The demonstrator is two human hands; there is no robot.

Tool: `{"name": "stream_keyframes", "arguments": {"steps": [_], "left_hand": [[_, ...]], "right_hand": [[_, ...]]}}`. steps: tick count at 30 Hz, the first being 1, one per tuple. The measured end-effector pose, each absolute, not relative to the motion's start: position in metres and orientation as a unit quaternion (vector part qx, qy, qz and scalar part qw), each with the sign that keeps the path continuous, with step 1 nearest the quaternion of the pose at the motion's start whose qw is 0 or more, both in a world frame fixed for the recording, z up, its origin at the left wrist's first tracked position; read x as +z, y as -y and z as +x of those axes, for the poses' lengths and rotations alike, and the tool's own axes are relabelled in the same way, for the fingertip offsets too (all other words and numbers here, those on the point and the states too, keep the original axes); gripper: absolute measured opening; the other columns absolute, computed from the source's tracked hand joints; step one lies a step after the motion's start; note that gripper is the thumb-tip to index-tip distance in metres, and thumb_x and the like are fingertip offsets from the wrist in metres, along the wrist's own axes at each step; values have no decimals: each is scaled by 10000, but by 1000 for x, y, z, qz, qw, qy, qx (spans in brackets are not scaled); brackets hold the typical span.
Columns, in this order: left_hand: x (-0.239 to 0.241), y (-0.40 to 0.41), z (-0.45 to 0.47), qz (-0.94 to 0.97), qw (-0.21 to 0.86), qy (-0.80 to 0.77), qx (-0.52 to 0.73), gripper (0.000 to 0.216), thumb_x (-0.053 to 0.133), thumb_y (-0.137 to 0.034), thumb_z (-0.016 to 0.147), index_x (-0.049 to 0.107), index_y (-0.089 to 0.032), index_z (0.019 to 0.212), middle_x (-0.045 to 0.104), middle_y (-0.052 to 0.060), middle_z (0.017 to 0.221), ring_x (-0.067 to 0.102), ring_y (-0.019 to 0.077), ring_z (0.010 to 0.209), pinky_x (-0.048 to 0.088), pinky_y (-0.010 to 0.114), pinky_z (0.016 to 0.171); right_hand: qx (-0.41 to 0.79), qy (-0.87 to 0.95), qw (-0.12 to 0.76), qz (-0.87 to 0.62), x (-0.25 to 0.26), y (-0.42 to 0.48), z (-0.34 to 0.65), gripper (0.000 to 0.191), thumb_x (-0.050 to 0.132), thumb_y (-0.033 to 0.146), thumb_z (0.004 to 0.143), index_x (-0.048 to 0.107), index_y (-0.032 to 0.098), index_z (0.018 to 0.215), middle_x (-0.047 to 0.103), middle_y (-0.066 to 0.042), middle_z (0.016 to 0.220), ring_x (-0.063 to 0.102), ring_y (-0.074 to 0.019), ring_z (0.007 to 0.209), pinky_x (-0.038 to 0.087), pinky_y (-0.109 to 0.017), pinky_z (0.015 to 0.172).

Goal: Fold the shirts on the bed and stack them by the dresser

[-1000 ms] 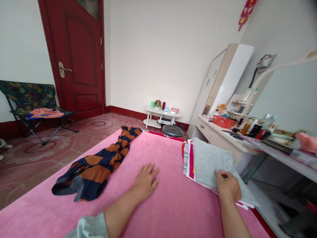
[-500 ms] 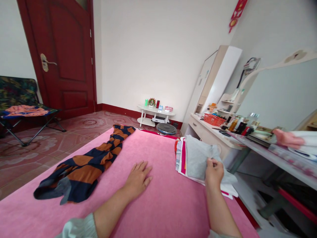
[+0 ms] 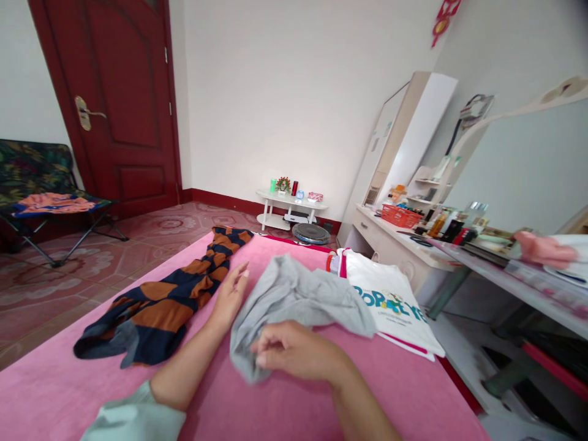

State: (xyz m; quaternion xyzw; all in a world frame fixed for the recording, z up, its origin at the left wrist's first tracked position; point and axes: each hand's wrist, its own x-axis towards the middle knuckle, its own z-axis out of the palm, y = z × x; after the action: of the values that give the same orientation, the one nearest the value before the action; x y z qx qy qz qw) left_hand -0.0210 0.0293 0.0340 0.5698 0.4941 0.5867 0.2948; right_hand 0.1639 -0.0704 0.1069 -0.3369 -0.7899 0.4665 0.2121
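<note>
My right hand point(image 3: 291, 350) grips a crumpled grey garment point(image 3: 303, 297) and holds it over the middle of the pink bed cover point(image 3: 92, 392). My left hand point(image 3: 229, 294) hovers open beside the grey cloth's left edge, fingers stretched, between it and a navy-and-orange striped garment point(image 3: 169, 303) lying along the bed. At the bed's right edge a folded pile point(image 3: 395, 306) shows a white shirt with blue and green lettering on top.
A white dressing table point(image 3: 404, 242) with a red basket, bottles and a mirror stands to the right. A dark red door point(image 3: 114, 104), a folding chair point(image 3: 41, 190) and a small white side table point(image 3: 291, 205) lie beyond on the tiled floor.
My right hand pulled the grey garment off the folded pile and carried it left to the bed's middle, uncovering the white printed shirt. My left hand lifted off the cover and moved forward.
</note>
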Motion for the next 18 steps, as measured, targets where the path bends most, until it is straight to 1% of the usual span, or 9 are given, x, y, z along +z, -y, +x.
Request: {"name": "stream_keyframes", "arguments": {"steps": [2, 5, 6, 8, 10, 12, 15, 16, 18], "left_hand": [[33, -33, -30, 604, 262, -496, 566, 503, 479, -485, 861, 565, -177, 1249, 571, 104, 1285, 539, 247, 1171, 399, 404, 1016], [33, -33, -37, 661, 190, -501, 526, 454, 491, -456, 859, 607, -189, 1206, 598, 84, 1250, 520, 234, 1192, 366, 384, 1049], [34, -31, -37, 675, 163, -513, 504, 446, 494, -453, 859, 610, -200, 1208, 593, 79, 1260, 510, 235, 1202, 361, 386, 1050], [38, -27, -37, 703, 108, -550, 439, 454, 547, -458, 828, 606, -240, 1221, 570, 69, 1297, 489, 258, 1217, 362, 412, 1036], [43, -22, -37, 731, 61, -574, 363, 460, 620, -442, 778, 615, -281, 1209, 587, 58, 1275, 495, 281, 1193, 369, 430, 1002], [47, -18, -37, 765, 46, -569, 298, 395, 655, -372, 752, 656, -290, 1138, 659, 47, 1132, 557, 262, 1082, 397, 390, 941], [52, -16, -39, 797, 66, -549, 241, 178, 631, -245, 748, 713, -262, 905, 692, 18, 870, 612, 194, 862, 429, 285, 787], [54, -16, -41, 797, 72, -553, 234, 131, 621, -222, 743, 707, -256, 835, 685, 10, 833, 612, 181, 822, 426, 266, 737], [60, -16, -46, 770, 65, -582, 253, 89, 596, -213, 744, 676, -246, 764, 671, 6, 814, 611, 178, 785, 412, 255, 668]], "right_hand": [[454, 797, 162, -365, 99, 71, 163, 88, 592, 271, 769, 624, 192, 792, 666, 4, 736, 613, -149, 681, 413, -223, 610], [329, 775, 232, -487, 90, 57, 172, 127, 533, 222, 784, 645, 187, 832, 657, -8, 735, 601, -141, 639, 411, -231, 606], [265, 763, 264, -527, 88, 50, 177, 154, 539, 209, 773, 650, 182, 876, 667, -28, 818, 603, -144, 668, 418, -241, 637], [157, 740, 301, -581, 84, 40, 188, 326, 576, 198, 742, 629, 171, 1062, 641, -82, 1066, 609, -159, 771, 425, -261, 711], [119, 729, 283, -612, 84, 34, 199, 510, 616, 208, 715, 562, 169, 1221, 594, -112, 1193, 608, -184, 869, 422, -273, 753], [131, 733, 225, -629, 87, 32, 210, 460, 645, 229, 691, 623, 184, 1147, 651, -89, 1094, 611, -203, 895, 416, -269, 737], [134, 731, 185, -644, 99, 33, 227, 139, 652, 249, 675, 707, 208, 796, 696, -30, 801, 623, -199, 788, 394, -253, 650], [127, 725, 205, -646, 105, 33, 232, 88, 647, 259, 679, 697, 208, 732, 688, -19, 740, 622, -191, 738, 387, -249, 621], [131, 695, 295, -642, 116, 34, 243, 99, 633, 290, 702, 678, 202, 718, 671, -6, 670, 620, -176, 650, 391, -245, 581]]}}
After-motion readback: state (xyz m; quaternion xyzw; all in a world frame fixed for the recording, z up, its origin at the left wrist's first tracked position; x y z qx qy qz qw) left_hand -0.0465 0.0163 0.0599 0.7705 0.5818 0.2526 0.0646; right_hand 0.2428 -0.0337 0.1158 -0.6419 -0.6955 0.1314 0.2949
